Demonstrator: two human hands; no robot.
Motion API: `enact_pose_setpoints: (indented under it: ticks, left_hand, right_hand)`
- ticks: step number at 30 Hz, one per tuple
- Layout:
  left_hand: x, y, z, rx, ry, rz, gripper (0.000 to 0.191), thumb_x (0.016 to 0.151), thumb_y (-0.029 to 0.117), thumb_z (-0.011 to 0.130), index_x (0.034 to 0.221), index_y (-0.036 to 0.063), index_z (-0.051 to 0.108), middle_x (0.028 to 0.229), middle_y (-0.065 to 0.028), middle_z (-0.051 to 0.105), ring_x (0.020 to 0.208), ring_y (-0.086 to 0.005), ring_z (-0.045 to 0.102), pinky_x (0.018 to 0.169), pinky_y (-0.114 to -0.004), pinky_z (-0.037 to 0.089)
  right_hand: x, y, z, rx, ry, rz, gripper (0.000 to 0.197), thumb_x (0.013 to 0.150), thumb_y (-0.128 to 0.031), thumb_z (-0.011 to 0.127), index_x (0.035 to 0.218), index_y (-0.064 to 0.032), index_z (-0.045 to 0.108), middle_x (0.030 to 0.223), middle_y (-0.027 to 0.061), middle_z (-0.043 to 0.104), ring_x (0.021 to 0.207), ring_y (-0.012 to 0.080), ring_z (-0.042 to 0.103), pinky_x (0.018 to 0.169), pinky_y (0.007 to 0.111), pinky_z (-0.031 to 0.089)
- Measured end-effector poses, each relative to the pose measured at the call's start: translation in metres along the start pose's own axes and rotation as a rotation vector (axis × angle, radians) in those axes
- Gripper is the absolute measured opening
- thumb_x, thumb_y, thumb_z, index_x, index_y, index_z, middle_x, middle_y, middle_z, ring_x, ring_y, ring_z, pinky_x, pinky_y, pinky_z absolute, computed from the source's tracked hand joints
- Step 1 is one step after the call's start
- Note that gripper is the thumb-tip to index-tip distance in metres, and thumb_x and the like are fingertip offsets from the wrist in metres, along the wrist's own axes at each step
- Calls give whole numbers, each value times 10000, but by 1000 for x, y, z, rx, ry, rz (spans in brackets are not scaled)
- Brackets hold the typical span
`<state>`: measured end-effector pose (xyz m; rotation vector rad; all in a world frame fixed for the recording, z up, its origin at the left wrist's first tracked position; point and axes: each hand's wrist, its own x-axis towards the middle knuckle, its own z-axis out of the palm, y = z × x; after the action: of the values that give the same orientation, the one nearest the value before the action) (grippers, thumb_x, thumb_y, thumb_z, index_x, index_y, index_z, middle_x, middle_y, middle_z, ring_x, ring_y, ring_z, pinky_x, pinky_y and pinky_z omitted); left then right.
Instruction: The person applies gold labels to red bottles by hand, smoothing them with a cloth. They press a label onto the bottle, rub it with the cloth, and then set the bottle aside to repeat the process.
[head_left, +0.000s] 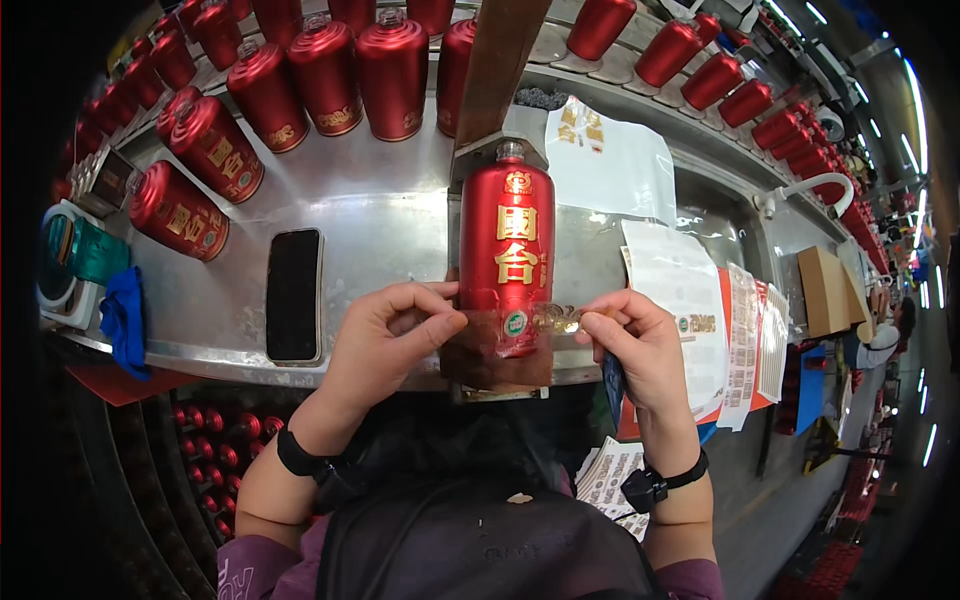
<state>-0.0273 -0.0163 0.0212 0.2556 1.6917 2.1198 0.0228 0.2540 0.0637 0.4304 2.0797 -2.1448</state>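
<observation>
A red glass bottle (487, 225) with gold characters lies on its back in front of me, its clear neck pointing away. It rests on a brown-covered holder (480, 375) at the bench's front edge. A clear transfer film (564, 321) with gold lettering stretches across the bottle's lower end, over a small green round emblem (515, 324). My left hand (401, 330) pinches the film's left end between thumb and forefinger. At the right end, my right hand (626, 330) pinches it the same way. Whether the film touches the bottle, I cannot tell.
A black phone (294, 296) lies on the steel bench (375, 225) at left. Several red bottles (391, 82) stand behind it. A blue cloth (125, 319) hangs at the left edge. Transfer sheets (679, 300) lie at right, near a white faucet (814, 187).
</observation>
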Motion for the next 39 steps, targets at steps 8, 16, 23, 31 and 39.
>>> enact_pose_setpoints:
  ticks: [8, 16, 23, 31, 39]
  left_hand:
    - [5, -4, 0, -77, 55, -80, 74, 933, 40, 691, 989, -7, 680, 1131, -112, 680, 1029, -105, 616, 943, -261, 482]
    - [13, -6, -3, -75, 95, -81, 76, 930, 42, 699, 982, -11, 683, 934, -34, 700, 871, -70, 627, 798, -223, 494]
    - [15, -6, -2, -81, 104, -62, 80, 926, 49, 704, 976, -12, 691, 929, -33, 698, 875, -68, 628, 810, -225, 497]
    - [17, -4, -2, -45, 108, -78, 97, 930, 73, 705, 972, -14, 697, 922, -35, 701, 871, -71, 632, 806, -226, 500]
    - [19, -6, -2, -47, 111, -90, 91, 927, 70, 706, 969, -10, 700, 921, -33, 701, 867, -65, 630, 794, -221, 498]
  right_hand:
    - [4, 4, -1, 25, 15, 1, 108, 911, -45, 697, 1012, -10, 679, 766, 51, 710, 607, 52, 591, 573, 179, 447]
    - [9, 5, -3, 8, -15, 10, 125, 918, -91, 709, 1011, -9, 694, 759, 23, 695, 732, 65, 674, 595, 190, 462]
    - [11, 6, -1, 6, -9, 22, 124, 916, -86, 710, 1011, -8, 693, 754, 21, 694, 704, 65, 661, 593, 195, 464]
    - [14, 8, 1, 14, 7, 6, 105, 915, -43, 692, 1012, -7, 676, 745, 41, 696, 593, 59, 591, 560, 180, 436]
    - [17, 10, 1, 31, 1, 7, 103, 917, -44, 691, 1010, -3, 674, 738, 39, 688, 589, 57, 590, 547, 181, 429]
